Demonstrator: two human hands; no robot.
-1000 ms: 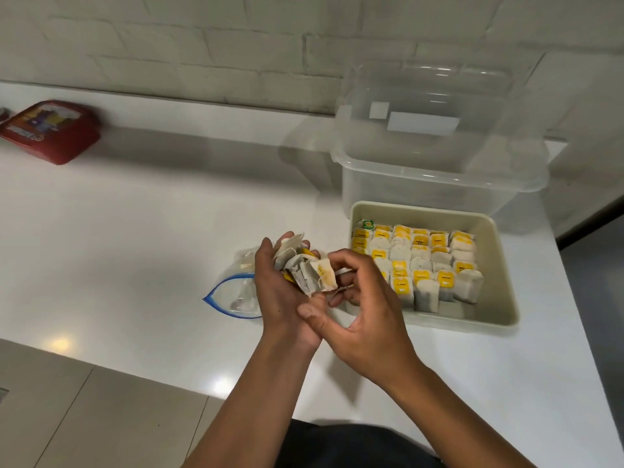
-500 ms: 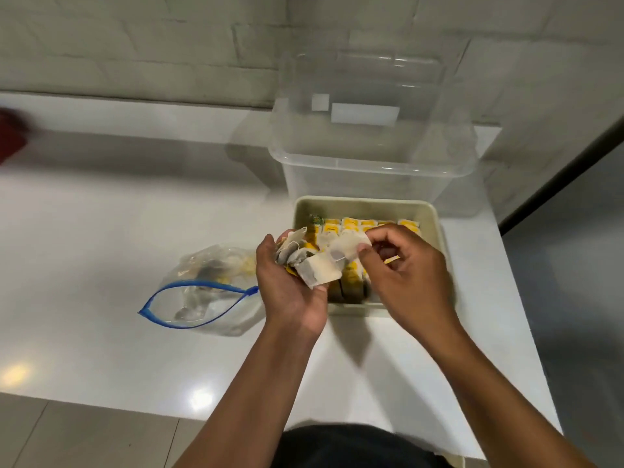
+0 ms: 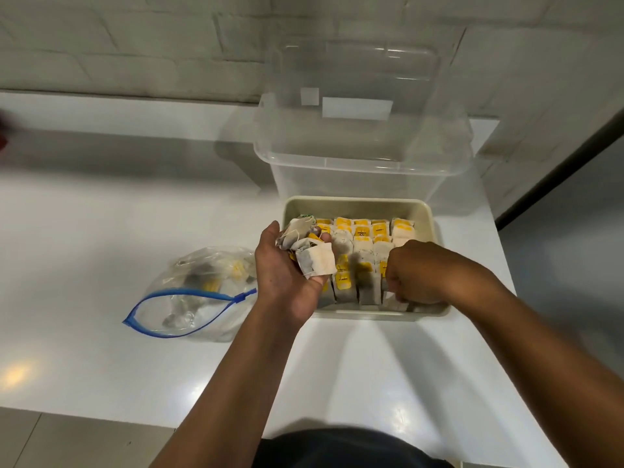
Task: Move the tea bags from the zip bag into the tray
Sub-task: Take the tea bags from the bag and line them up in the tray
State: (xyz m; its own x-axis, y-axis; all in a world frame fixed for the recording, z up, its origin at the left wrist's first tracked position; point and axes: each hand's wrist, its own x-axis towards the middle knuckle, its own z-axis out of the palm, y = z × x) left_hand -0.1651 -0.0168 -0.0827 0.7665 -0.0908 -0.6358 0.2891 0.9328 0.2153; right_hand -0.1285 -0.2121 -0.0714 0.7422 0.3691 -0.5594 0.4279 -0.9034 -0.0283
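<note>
A beige tray (image 3: 358, 206) on the white counter holds rows of tea bags (image 3: 363, 233) with yellow tags. My left hand (image 3: 282, 276) hovers over the tray's left edge and holds a bunch of loose tea bags (image 3: 312, 255) in its palm. My right hand (image 3: 413, 273) is down at the tray's front right corner, fingers curled on a tea bag there; the bag is mostly hidden under them. The clear zip bag (image 3: 196, 292) with a blue zip lies open to the left, a few tea bags still inside.
A large clear plastic tub (image 3: 363, 146) stands right behind the tray against the brick wall. The counter's right edge runs close beside the tray. Something red and blurred shows at the far left edge (image 3: 2, 136).
My right hand took one tea bag from the bunch and carried it down into the tray's front right corner. The left hand stayed put with the bunch.
</note>
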